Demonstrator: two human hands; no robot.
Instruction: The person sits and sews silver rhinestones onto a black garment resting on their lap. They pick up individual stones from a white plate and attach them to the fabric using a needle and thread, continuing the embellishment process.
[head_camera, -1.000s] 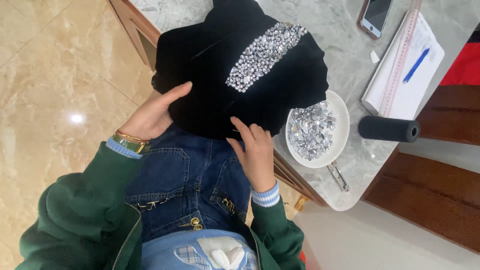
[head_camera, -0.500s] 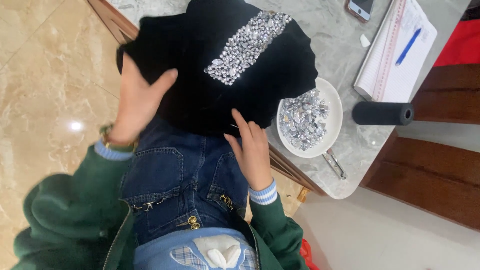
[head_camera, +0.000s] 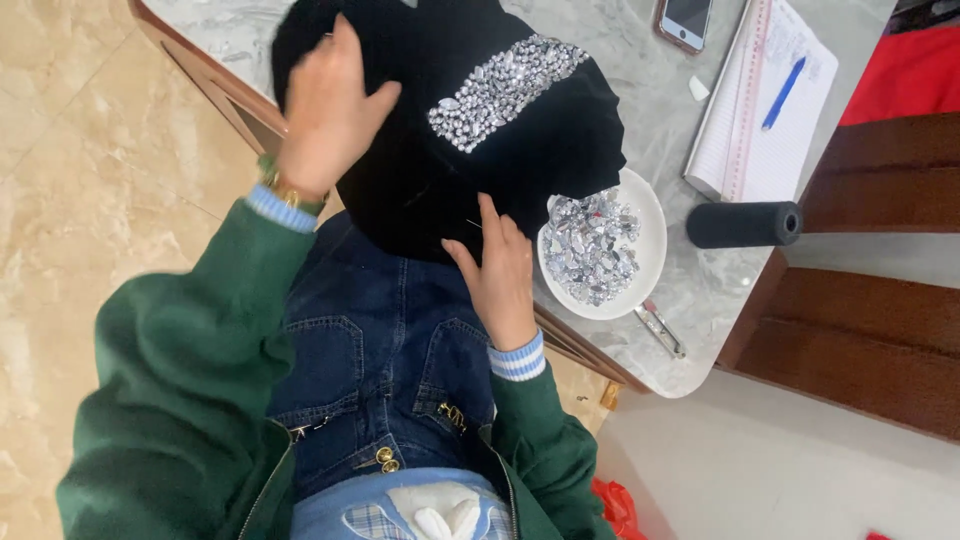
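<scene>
A black velvet garment (head_camera: 520, 140) lies over the edge of a marble table (head_camera: 700, 290) and onto my lap. A band of sewn-on silver crystals (head_camera: 505, 88) runs across it. My left hand (head_camera: 330, 115) rests flat on the cloth's left part, fingers spread. At the garment's lower hem my right hand (head_camera: 500, 270) pinches the fabric, with what looks like a thin needle at the fingertips. A white plate (head_camera: 650, 235) heaped with loose silver crystals (head_camera: 592, 245) sits just right of that hand.
A black thread spool (head_camera: 745, 224) lies on its side by the plate. Small snips (head_camera: 660, 328) lie near the table edge. A notebook (head_camera: 765, 110) with a blue pen (head_camera: 782, 92) and a phone (head_camera: 685, 22) sit further back. Dark wooden furniture (head_camera: 870, 300) stands to the right.
My left hand has slid up from the garment's lower left edge onto its upper left part. The right hand stays at the hem.
</scene>
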